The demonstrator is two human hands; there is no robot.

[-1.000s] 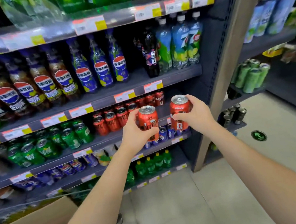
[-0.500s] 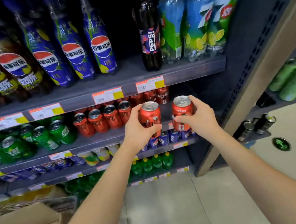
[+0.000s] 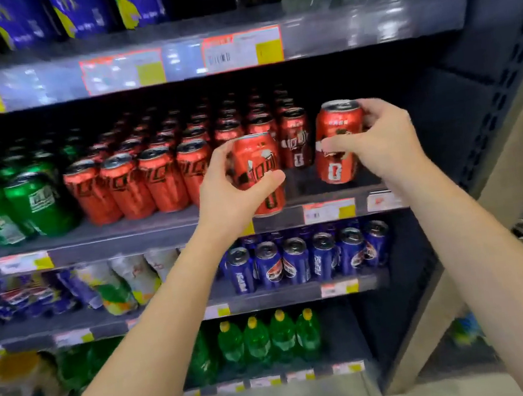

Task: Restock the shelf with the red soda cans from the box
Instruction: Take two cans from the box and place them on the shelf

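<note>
My left hand (image 3: 233,195) grips a red soda can (image 3: 258,168) at the front edge of the middle shelf (image 3: 145,233), just right of the front row of red cans (image 3: 145,183). My right hand (image 3: 378,139) holds a second red can (image 3: 339,141) upright over the open right end of that shelf, its base close to the shelf surface. Several rows of red cans (image 3: 230,125) fill the shelf behind. The box is out of view.
Green cans (image 3: 35,204) stand left of the red ones. Blue cans (image 3: 298,259) line the shelf below, green bottles (image 3: 268,336) the bottom shelf. A dark side panel (image 3: 463,124) and tan upright (image 3: 512,145) close off the right. Large bottles sit on the shelf above.
Both hands have carried their cans forward to the middle shelf, and the view has closed in and dropped. The right can now hangs over the shelf's right end; the box has left the view.
</note>
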